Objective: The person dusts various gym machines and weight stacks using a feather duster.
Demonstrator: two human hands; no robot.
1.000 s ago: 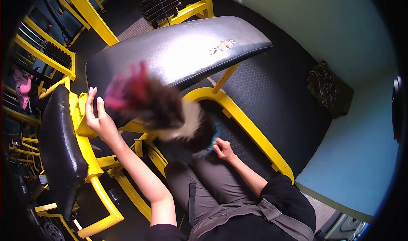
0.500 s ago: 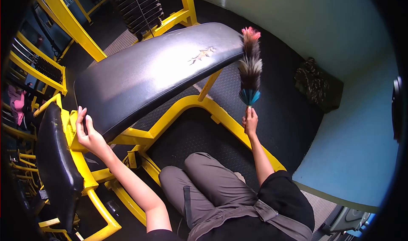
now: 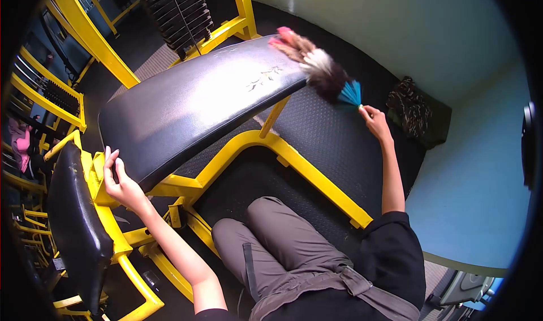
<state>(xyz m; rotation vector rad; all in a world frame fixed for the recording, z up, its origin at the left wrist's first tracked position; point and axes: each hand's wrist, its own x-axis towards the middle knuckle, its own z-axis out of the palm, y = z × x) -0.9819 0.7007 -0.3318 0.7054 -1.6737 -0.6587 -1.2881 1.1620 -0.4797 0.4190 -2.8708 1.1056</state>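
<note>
Gripping feather duster (image 3: pixel 322 69) (tip (image 3: pixel 285 36) blurred), right hand (image 3: pixel 375 122) mostly hiding handle (image 3: pixel 361 106)

white glare washes across the middle of the black pad (image 3: pixel 192 97), dimming toward its near-left corner, while motion blur softens the feather duster (image 3: pixel 325 72) at the pad's right end. light falls brightly on the left forearm (image 3: pixel 175 244). past the pad's far edge, a pale vertical streak of reflection marks the shaded wall (image 3: pixel 396 26). machines (image 3: pixel 48 94) at far left sit dim and bowed by wide-angle distortion; black vignetting rounds the corners.
</note>
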